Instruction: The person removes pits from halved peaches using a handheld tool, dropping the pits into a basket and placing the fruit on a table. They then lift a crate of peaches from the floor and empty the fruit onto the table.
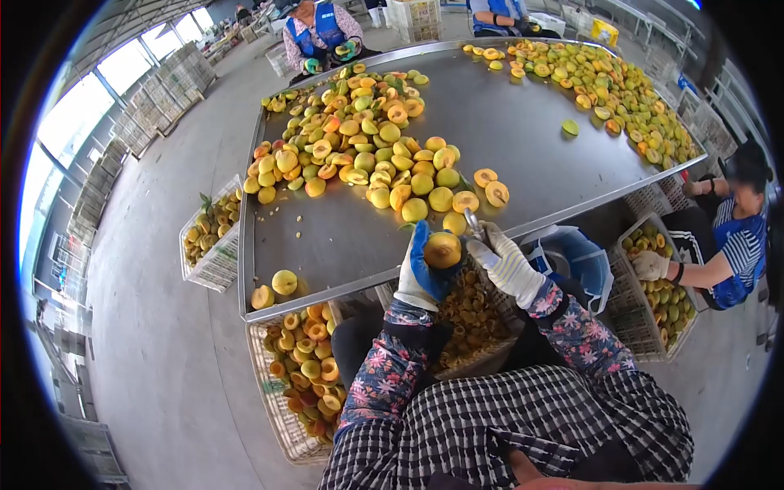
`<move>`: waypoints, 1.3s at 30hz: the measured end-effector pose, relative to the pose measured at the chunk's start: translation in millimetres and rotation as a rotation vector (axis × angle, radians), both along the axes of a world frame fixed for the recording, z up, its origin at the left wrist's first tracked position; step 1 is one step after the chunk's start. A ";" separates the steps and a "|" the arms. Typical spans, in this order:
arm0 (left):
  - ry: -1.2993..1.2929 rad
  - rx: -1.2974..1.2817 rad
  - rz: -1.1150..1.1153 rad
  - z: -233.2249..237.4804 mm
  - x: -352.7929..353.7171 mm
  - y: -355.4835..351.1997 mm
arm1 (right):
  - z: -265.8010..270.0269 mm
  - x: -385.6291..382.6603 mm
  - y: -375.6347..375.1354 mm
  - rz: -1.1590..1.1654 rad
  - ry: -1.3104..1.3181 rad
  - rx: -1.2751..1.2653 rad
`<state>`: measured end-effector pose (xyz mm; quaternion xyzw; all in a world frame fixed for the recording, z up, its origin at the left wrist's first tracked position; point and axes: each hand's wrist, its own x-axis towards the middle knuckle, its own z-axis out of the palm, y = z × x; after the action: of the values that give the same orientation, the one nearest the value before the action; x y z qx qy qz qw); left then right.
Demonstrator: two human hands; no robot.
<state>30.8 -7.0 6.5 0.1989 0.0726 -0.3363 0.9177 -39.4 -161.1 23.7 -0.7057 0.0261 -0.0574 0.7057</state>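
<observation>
My left hand, in a white glove with a blue palm, is closed around a halved yellow peach, its cut face turned up. My right hand, in a striped white glove, grips a small metal pitting tool with a rounded end, just beside the fruit. Both hands are over the near edge of the metal table. Just beyond them lie cut peach halves and a large heap of peaches. Below my hands, a crate holds yellow-brown pits and scraps.
A crate of peach halves stands at my left knee. A blue bucket is at my right, near a crate of green peaches and a co-worker. More peaches cover the table's far right. Another person works across.
</observation>
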 end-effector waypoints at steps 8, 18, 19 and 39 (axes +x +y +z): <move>-0.065 -0.106 0.096 2.5 -3.4 -1.8 | 4.0 -13.0 11.6 -0.018 -0.204 -0.951; -0.433 0.252 0.126 -29.8 -1.9 4.8 | 6.1 -15.1 16.6 0.100 -0.212 -1.100; -0.418 0.252 0.137 -33.7 -1.6 2.8 | 6.3 -16.5 16.7 0.134 -0.178 -1.110; -0.817 0.716 0.220 -65.6 7.2 4.6 | -25.4 -11.2 10.3 0.307 -0.044 -0.818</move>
<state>38.0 -2.5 -59.1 0.6040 -0.1590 -0.0882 0.7759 -50.6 -150.8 -1.8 -0.9214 -0.1192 0.0277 0.3688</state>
